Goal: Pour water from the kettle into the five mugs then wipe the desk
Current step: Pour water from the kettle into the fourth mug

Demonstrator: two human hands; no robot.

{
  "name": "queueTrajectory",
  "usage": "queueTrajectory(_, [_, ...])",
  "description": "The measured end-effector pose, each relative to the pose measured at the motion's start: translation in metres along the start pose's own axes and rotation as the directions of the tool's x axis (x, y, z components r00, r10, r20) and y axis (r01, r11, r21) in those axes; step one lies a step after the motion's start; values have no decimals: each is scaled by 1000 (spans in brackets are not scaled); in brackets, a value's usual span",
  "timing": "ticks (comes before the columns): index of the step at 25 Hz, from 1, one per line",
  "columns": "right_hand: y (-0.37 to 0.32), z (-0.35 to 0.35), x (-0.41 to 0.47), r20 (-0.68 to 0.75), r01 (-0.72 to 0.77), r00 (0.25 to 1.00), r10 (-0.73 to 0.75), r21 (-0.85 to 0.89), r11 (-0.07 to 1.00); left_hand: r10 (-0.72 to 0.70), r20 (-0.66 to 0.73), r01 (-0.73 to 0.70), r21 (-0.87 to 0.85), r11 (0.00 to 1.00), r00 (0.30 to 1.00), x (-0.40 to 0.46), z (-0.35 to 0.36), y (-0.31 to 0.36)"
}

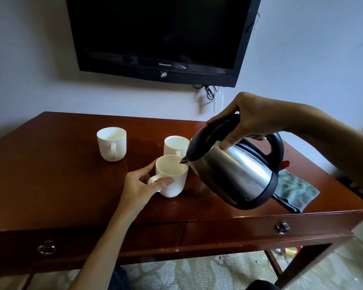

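Observation:
My right hand (244, 120) grips the black handle of a steel kettle (237, 172), thumb against its body. The kettle is tilted left, its spout over the rim of a white mug (174, 183) in the middle of the desk. My left hand (140, 185) holds that mug by the handle, thumb on its side. A second white mug (175, 145) stands just behind it, partly hidden by the kettle. A third white mug (112, 143) stands further left at the back. A folded greenish cloth (296, 191) lies on the desk's right end, behind the kettle.
The dark wooden desk (61, 174) has two front drawers with metal pulls (282, 227). A black television (161, 36) hangs on the wall above, with cables and a power strip (217, 100) below it. A small red object (286, 164) shows behind the kettle.

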State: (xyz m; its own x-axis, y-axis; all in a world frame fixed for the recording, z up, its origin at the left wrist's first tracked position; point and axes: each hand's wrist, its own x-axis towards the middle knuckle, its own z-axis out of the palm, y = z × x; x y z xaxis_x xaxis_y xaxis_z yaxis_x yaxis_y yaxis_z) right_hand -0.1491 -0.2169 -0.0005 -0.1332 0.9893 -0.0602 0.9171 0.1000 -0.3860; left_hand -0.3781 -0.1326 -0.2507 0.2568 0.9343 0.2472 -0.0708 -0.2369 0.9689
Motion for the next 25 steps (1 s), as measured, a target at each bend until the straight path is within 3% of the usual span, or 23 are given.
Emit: queueTrajectory(25, [-7, -1, -1, 32, -12, 999, 13, -24, 1000, 39, 3, -39, -19, 999, 999, 1, 0, -2])
